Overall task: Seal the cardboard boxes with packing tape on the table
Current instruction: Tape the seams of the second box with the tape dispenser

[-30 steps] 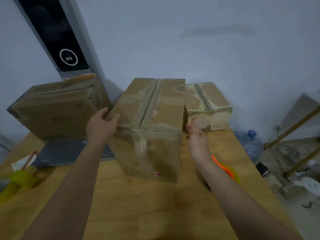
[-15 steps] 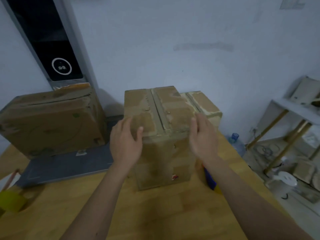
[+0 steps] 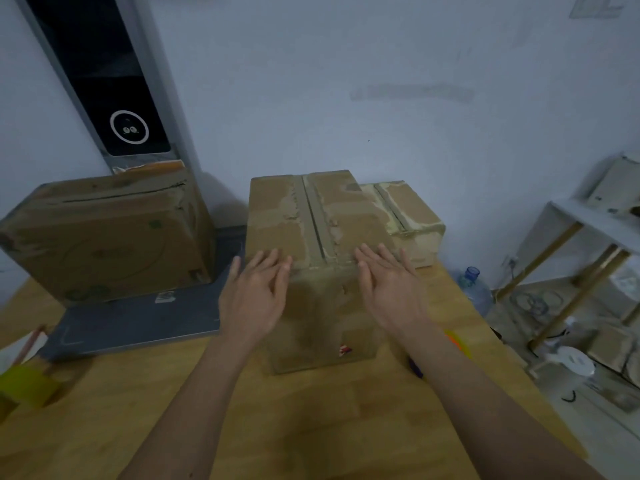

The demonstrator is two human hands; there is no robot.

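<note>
Nearest: light wooden table (image 3: 311, 427), bare forearms reaching forward over it. Left hand (image 3: 254, 296) and right hand (image 3: 391, 292) both spread flat, fingers straight and apart, gripping nothing, fingertips at the near top edge of the tall brown cardboard box (image 3: 311, 237). Stood upright mid-table, long axis vertical; taped centre seam (image 3: 313, 223) ran straight away toward the wall. Small red sticker (image 3: 345, 349) low on its front face. Right of it, partly hidden behind the right forearm, something orange and yellow (image 3: 457, 342), probably a tape dispenser, too blurred to tell. At far left edge, yellow-green object (image 3: 24, 386). Behind left, flat grey board (image 3: 138, 320) lay under a large worn cardboard box (image 3: 104, 240). Behind right, just beside the tall box, a lower taped cardboard box (image 3: 408, 216). Beyond the table, blue-capped water jug (image 3: 476, 289) and white shelf (image 3: 588, 230) against pale wall.
</note>
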